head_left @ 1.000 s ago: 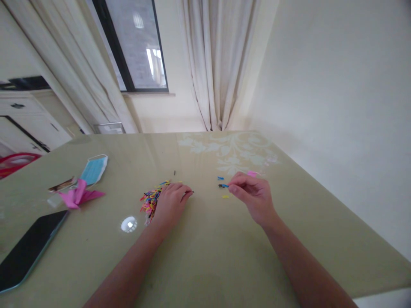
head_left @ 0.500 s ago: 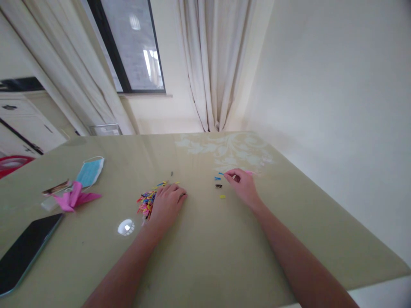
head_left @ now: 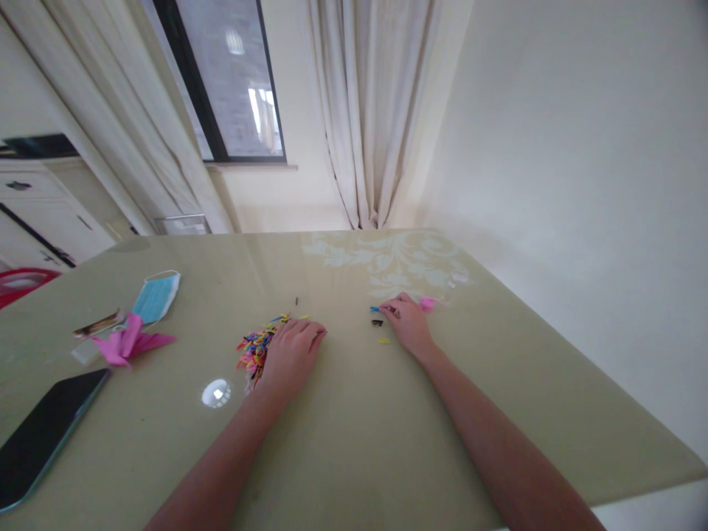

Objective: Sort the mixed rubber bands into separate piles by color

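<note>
Got right hand [head_left: 410,324] pinching blue bits [head_left: 375,309], plus black bits [head_left: 377,323] then yellow bit [head_left: 383,341] toward 6 o'clock. Got left hand [head_left: 292,349] loosely curled, can't tell if holding anything, with colourful pile [head_left: 255,349] right beside at 9 o'clock.

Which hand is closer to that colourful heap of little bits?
The left. The left hand is at the colourful heap, hiding part of its right side from view; the right hand is farther off, to the heap's right, by a small blue piece.
</note>
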### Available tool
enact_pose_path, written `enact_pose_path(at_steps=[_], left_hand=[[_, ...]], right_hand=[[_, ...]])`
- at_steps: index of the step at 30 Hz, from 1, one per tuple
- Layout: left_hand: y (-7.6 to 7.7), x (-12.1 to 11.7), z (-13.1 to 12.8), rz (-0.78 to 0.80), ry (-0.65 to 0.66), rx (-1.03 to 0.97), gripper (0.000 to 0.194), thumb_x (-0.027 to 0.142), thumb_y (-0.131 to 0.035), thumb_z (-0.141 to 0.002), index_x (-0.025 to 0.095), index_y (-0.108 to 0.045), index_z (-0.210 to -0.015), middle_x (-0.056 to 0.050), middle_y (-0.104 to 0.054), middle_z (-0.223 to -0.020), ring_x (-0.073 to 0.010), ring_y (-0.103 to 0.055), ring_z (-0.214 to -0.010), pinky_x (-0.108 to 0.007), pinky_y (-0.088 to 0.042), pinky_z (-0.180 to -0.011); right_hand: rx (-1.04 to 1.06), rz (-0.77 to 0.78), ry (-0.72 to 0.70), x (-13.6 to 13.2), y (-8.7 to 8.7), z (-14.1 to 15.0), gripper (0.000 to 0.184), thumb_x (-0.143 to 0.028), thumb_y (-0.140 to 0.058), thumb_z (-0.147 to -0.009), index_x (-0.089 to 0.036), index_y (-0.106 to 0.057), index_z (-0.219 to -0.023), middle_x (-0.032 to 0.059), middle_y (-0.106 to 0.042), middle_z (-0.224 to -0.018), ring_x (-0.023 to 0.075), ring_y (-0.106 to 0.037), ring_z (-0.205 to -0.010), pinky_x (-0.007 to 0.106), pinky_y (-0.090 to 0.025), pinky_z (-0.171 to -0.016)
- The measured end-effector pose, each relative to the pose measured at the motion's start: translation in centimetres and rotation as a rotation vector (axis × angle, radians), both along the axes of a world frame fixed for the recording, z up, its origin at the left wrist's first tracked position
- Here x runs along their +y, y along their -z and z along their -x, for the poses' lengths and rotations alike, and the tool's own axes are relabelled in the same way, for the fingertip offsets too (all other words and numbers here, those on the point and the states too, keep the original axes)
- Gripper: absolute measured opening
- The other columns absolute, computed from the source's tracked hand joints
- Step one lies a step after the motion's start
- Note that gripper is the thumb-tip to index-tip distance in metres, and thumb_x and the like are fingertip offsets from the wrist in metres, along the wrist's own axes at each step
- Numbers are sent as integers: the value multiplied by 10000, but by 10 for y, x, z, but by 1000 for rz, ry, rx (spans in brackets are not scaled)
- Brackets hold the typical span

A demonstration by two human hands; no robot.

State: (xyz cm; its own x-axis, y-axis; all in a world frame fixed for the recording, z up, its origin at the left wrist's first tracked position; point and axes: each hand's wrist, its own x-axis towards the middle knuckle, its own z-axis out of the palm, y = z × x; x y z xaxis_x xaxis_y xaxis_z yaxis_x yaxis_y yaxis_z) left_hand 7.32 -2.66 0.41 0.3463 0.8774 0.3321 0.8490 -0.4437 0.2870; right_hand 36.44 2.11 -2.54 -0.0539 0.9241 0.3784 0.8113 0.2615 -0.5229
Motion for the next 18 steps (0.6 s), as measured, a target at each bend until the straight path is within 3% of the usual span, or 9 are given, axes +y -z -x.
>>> enact_pose_path(at_steps=[4, 7, 10, 14, 18], left_hand=[[-1, 0, -3, 41, 65, -291, 215, 298, -546, -1006, 231, -748, -973, -55, -799, -989, -230, -725, -925, -363, -558, -876], [-5, -1, -7, 73, 119, -489, 191, 299, -593, -983, 228, -768, -958, -45, -806, -971, -204, -737, -907, -324, -578, -860], [-8, -3, -11, 130, 161, -598, 176, 292, -628, -960, 226, -789, -982, -48, -811, -974, -197, -748, -898, -311, -600, -839], [-8, -7, -14, 234, 166, -722, 204, 322, -667, -936, 212, -783, -1063, -56, -821, -999, -198, -771, -892, -321, -627, -846], [-9, -9, -17, 261, 172, -724, 198, 331, -679, -929, 208, -786, -1042, -60, -826, -995, -203, -779, -885, -335, -638, -861]], right_hand=[[94, -39, 27, -1, -5, 1, 206, -284, -648, -982, -201, -833, -950, 68, -659, -887, 192, -634, -767, 325, -477, -732], [201, -123, 15, -8, -13, 8, 250, -351, -640, -995, -199, -834, -955, 76, -668, -887, 190, -622, -750, 335, -491, -740], [289, -133, -102, -23, -26, 22, 303, -432, -644, -1002, -201, -832, -943, 64, -671, -841, 165, -575, -681, 308, -472, -680], [344, 9, -354, -49, -40, 46, 329, -512, -747, -930, -197, -828, -976, 38, -675, -811, 126, -503, -600, 276, -431, -609], [357, 11, -423, -63, -45, 60, 307, -496, -748, -937, -201, -820, -986, 35, -674, -836, 114, -488, -597, 273, -424, -617]])
